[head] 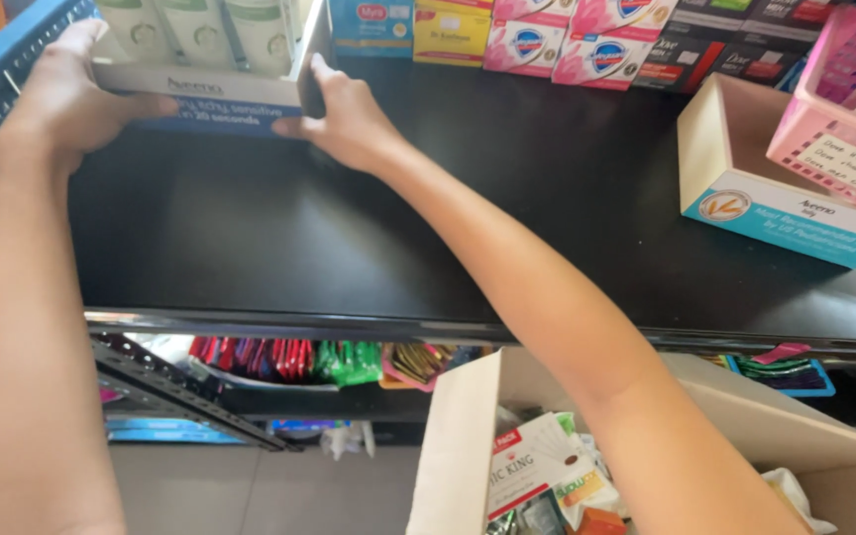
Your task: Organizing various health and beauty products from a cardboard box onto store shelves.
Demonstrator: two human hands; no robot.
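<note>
Open cardboard box (646,436) nearest you, 6 o'clock, packets loose inside.

Black shelf (349,248) above it, bare mid-span.

Your left hand (56,94) and right hand (349,119) clamp white display tray (205,89) at 11 o'clock, fingers curled tight round opposite ends, keeping tubes upright.

Second tray (765,188) sits at 2 o'clock; soap boxes (557,40) line back edge.

Two bare arms in view, both from lower edge of frame. No sleeves visible on either forearm. Left hand (61,94): bare, no glove, no ring seen, no watch or band at wrist. Right hand (349,124): bare also, no glove, no ring seen, wrist plain. Nails short, no polish visible. Forearms smooth, no marks, no tattoos. Picture slightly blurred, so fine details not certain.
</note>
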